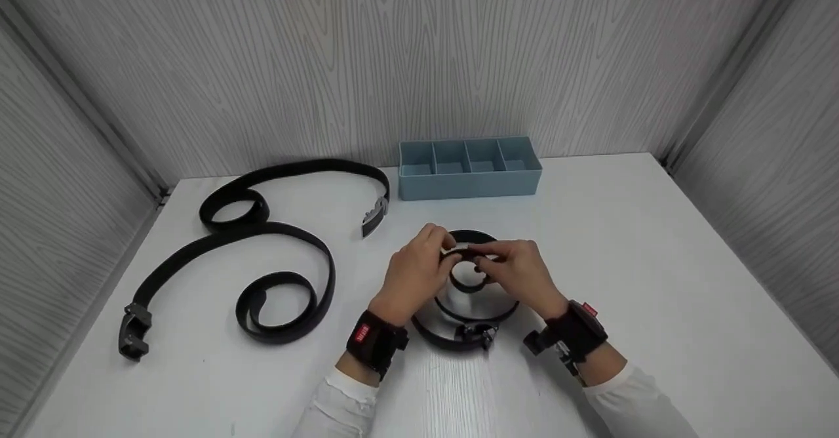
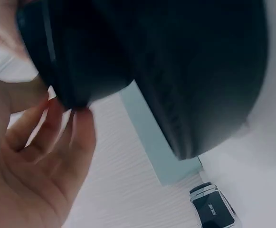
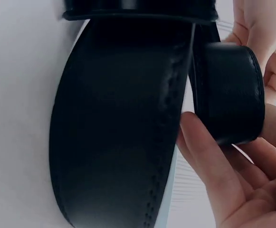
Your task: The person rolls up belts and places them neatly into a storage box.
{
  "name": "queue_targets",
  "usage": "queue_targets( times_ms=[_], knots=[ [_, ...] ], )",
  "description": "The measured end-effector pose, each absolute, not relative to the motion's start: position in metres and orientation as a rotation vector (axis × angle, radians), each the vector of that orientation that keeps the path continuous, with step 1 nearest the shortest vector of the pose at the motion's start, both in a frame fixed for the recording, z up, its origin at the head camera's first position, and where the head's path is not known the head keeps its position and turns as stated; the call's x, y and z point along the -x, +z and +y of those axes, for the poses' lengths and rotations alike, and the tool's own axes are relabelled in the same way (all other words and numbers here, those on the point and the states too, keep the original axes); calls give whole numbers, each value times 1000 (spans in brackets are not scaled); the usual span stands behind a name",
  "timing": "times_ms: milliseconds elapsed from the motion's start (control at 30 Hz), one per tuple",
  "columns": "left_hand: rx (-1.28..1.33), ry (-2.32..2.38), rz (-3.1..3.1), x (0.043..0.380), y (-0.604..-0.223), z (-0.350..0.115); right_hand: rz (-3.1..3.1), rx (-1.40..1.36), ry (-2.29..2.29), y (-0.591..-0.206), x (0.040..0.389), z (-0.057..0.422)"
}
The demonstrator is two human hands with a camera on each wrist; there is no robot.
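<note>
A black belt (image 1: 440, 341) stands on its edge in a loose spiral on the white table, its buckle (image 1: 477, 333) at the near side. My left hand (image 1: 411, 275) pinches the small inner loop from the left, thumb and fingertips on the strap. From the other side my right hand (image 1: 524, 273) pinches the same loop. The right wrist view shows the inner coil (image 3: 230, 92) between the fingers of my right hand, with the wider outer turn (image 3: 118, 123) nearer the camera. In the left wrist view the strap (image 2: 204, 71) hides part of the fingertips.
Two more black belts lie on the left: one farther back (image 1: 314, 166) with its buckle (image 1: 375, 217) toward the middle, one nearer (image 1: 331, 274) with a buckle (image 1: 134, 333) at far left. A blue four-slot box (image 1: 468, 185) stands by the back wall.
</note>
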State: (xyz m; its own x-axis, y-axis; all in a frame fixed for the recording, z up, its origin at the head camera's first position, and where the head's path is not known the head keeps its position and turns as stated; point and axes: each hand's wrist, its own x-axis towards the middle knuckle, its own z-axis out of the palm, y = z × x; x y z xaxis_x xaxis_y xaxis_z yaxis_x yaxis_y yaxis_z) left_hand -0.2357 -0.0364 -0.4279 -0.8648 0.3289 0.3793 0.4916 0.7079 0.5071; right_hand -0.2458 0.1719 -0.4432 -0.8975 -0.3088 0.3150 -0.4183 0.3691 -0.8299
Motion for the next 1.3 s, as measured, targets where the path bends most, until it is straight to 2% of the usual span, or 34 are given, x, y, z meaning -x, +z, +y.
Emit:
queue_targets(
  times_ms=[367,600,933,1300],
  knots=[
    [545,-1691,-2722,239,-426,-52,-2316,-651,1624,-447,243,164],
    [614,-1549,-2762,240,-426,-50,-2470,-590,1686,-443,247,168],
    [781,-1406,-2778,240,-427,-49,-2690,-645,1973,-436,254,187],
    [636,-1710,-2647,241,-430,-51,-2429,-360,2236,-436,254,183]
  ],
)
